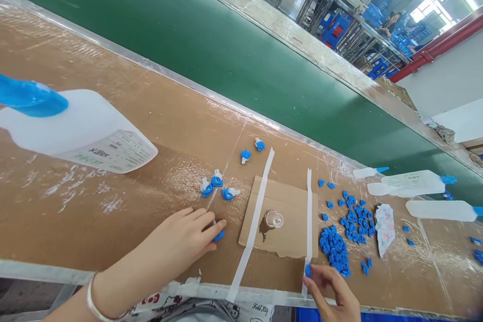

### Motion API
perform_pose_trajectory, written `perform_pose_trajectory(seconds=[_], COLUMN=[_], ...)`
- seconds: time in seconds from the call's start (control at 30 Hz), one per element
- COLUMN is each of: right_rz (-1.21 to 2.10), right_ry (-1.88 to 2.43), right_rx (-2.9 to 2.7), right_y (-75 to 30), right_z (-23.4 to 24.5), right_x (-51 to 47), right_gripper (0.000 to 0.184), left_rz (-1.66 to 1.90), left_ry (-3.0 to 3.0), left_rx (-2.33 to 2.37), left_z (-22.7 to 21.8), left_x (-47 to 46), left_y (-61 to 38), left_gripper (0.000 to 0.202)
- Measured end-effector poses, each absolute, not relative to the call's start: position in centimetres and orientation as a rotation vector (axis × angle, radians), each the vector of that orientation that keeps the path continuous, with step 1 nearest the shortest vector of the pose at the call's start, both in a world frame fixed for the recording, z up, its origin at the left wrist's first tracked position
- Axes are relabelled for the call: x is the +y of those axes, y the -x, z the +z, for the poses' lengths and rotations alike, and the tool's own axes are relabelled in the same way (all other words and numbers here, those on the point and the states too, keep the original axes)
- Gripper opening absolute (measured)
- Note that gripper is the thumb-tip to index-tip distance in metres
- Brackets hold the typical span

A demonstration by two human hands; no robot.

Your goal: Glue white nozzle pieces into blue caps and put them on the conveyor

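Note:
My left hand [184, 234] rests on the brown work surface [113, 211], its fingertips on a small blue plastic piece [218, 236]. My right hand [334, 292] pinches another blue piece [308, 270] near the table's front edge, beside a white tape strip [309, 226]. Between my hands, a small glass cup [273, 219] stands on a cardboard sheet [287, 196] with a brown stain. Several blue pieces with white stems [217, 179] lie left of the cardboard. A heap of loose blue pieces [334, 249] lies to its right.
A large white bottle with a blue cap [79, 128] lies tilted at the left, close to the camera. More white bottles [413, 183] and crumpled printed paper [385, 229] lie at the right. A green conveyor belt [188, 25] runs behind the table; a co-worker [390, 25] and blue crates stand beyond.

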State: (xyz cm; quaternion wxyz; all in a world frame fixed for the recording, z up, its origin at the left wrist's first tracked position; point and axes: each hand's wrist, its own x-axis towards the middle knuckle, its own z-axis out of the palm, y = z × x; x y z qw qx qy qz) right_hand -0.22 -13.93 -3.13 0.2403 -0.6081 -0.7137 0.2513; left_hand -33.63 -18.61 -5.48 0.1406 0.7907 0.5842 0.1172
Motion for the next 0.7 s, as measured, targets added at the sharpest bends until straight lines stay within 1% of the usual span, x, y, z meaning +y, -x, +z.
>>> perform_pose_trajectory(seconds=[0.07, 0.13, 0.2, 0.33, 0.4, 0.53, 0.6, 0.67, 0.7], right_rz=[0.690, 0.669, 0.628, 0.589, 0.574, 0.604, 0.645, 0.679, 0.692], right_ry=[1.526, 1.437, 1.402, 1.449, 1.480, 1.505, 1.529, 1.561, 1.577], right_rx=[-2.145, -2.264, -2.313, -2.368, -2.380, -2.410, -2.420, -2.401, -2.372], right_y=[3.2, 5.5, 7.1, 8.3, 8.5, 9.2, 9.7, 9.8, 9.7], right_z=[-2.3, -1.8, -1.6, -1.8, -1.9, -1.3, -0.8, -0.5, -0.5], right_x=[-12.7, -11.1, -9.8, -8.7, -8.6, -8.3, -8.0, -7.9, -7.9], right_gripper=[0.020, 0.017, 0.019, 0.027, 0.031, 0.039, 0.039, 0.036, 0.035], left_rz=[0.425, 0.453, 0.452, 0.665, 0.744, 0.763, 0.823, 0.922, 0.980], left_ry=[-2.289, -2.293, -2.283, -2.064, -1.874, -1.488, -1.335, -1.176, -1.069], left_rx=[1.661, 1.684, 1.737, 1.730, 1.629, 1.377, 1.263, 1.174, 1.140], left_z=[-5.8, -6.1, -6.2, -5.8, -5.4, -4.4, -4.2, -4.4, -4.6], left_x=[-18.8, -18.8, -18.8, -18.9, -19.1, -19.2, -19.1, -18.9, -18.8], left_y=[34.0, 34.2, 34.2, 34.0, 33.8, 33.3, 33.0, 32.4, 32.0], left_gripper=[0.025, 0.018, 0.013, 0.017, 0.019, 0.021, 0.020, 0.014, 0.016])
